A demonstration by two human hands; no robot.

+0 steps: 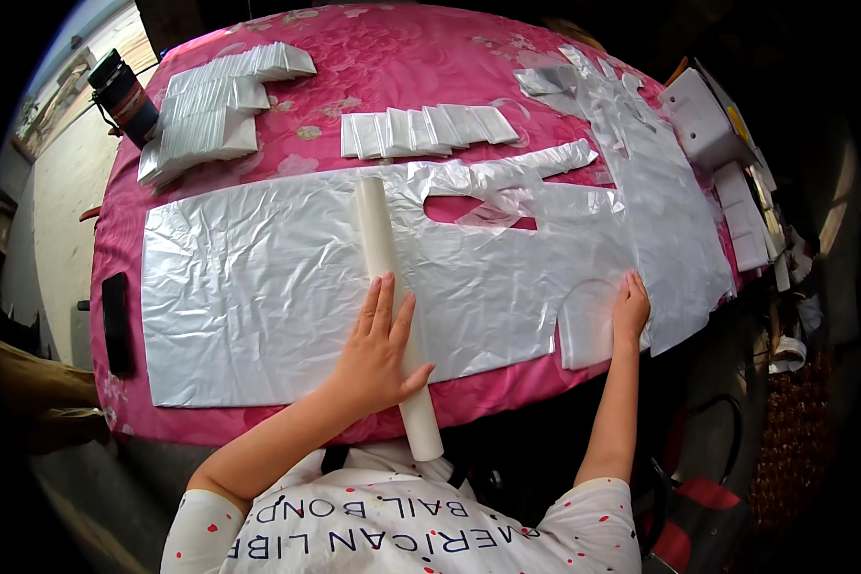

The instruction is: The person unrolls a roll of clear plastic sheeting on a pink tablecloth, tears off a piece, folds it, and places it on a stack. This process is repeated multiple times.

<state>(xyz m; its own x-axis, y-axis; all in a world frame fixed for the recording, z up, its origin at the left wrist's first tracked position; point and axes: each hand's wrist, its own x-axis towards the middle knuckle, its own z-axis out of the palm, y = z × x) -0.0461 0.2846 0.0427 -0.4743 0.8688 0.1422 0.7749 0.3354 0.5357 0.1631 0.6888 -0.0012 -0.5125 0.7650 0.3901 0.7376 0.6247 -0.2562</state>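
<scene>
A white tube (376,230) lies across a wide silvery-white plastic film sheet (249,287), its near end sticking out past the table edge toward my shirt. My left hand (378,354) rests on the tube's near half, fingers stretched and thumb apart, not wrapped round it. My right hand (630,306) lies on the sheet's right part, fingers extended and close together. Just left of it is a clear, round-topped plastic piece (585,325) at the sheet's near edge. Toward the far side, the sheet has a cut-out opening with a crumpled film strip (536,167) beside it.
Folded plastic packets lie in stacks (206,124) at the far left and in a row (426,131) at the far middle. A dark bottle (124,100) and a black phone (117,323) are at the left. White boxes (703,120) stand right, beyond more layered film (674,230). The tablecloth (402,57) is pink.
</scene>
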